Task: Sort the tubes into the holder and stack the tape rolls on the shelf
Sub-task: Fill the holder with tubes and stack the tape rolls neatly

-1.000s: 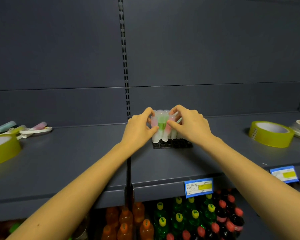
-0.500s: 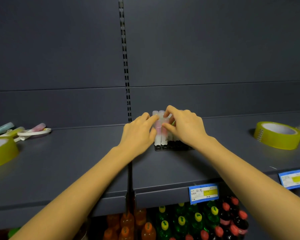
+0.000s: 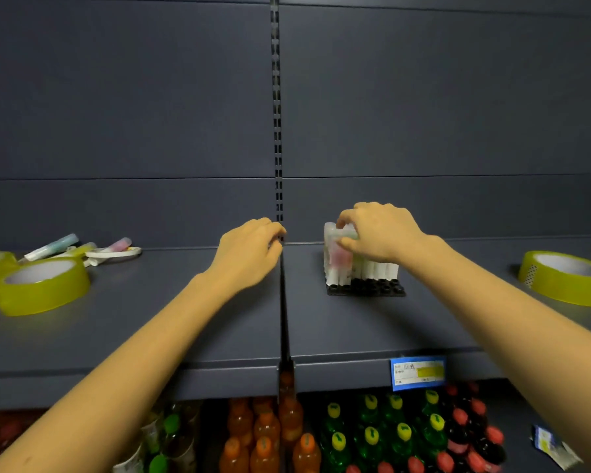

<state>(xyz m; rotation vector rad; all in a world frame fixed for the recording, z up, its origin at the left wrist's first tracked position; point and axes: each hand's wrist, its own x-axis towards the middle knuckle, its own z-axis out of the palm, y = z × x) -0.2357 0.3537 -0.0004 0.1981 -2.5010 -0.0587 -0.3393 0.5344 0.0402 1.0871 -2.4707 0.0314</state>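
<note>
Left hand (image 3: 249, 254) hovers with fingers curled loosely, holding nothing, at 9 o'clock of the black holder (image 3: 365, 287). Right hand (image 3: 379, 233) pinches the tops of the upright tubes (image 3: 338, 257) standing in that holder.

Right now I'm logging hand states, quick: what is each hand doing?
Left hand: loosely curled above the shelf, holding nothing visible.
Right hand: fingers closed on the tubes standing in the holder.
</note>
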